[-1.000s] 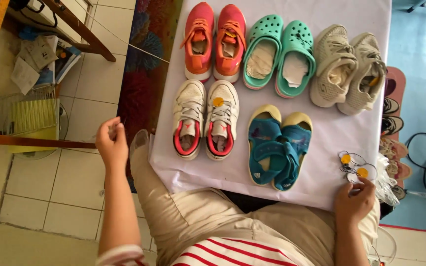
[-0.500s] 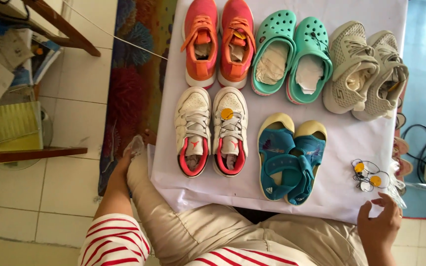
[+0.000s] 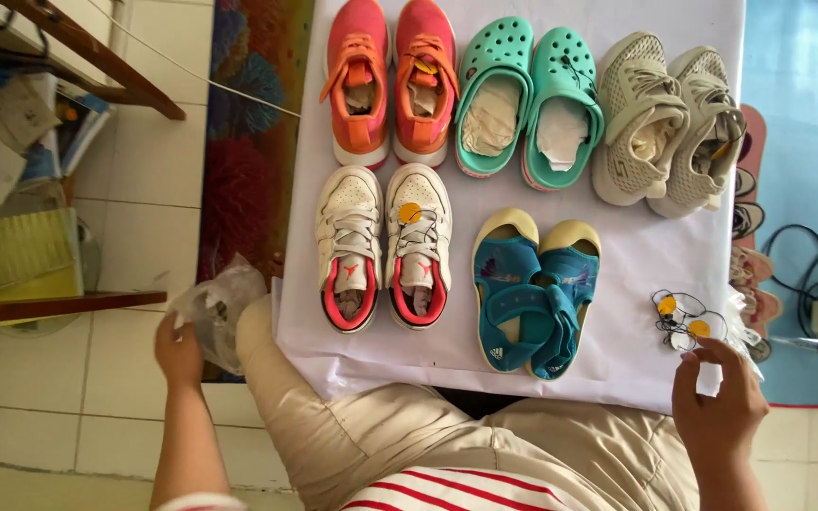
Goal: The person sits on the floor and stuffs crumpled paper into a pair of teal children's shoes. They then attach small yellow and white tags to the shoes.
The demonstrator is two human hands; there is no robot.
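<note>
I sit at a table under a white cloth (image 3: 636,274) with pairs of shoes laid out in rows. My left hand (image 3: 178,348) is down beside my left knee, gripping a crumpled clear plastic bag (image 3: 216,308) over the tiled floor. My right hand (image 3: 720,397) hovers at the table's near right corner, fingers curled, just below a small bundle of black strings with round orange tags (image 3: 680,320); whether it touches them is unclear. Nearest me are white sneakers with red lining (image 3: 385,246) and blue sandals (image 3: 534,289).
In the far row stand orange sneakers (image 3: 390,80), teal clogs (image 3: 527,95) and beige sneakers (image 3: 669,123). A patterned rug (image 3: 248,142) lies left of the table. Wooden furniture (image 3: 49,308) and papers are at far left; cables (image 3: 811,274) and more shoes lie right.
My left hand dropped from raised beside the table to my knee and now holds the plastic bag. My right hand shifted slightly below the tags. The view moved closer to the table.
</note>
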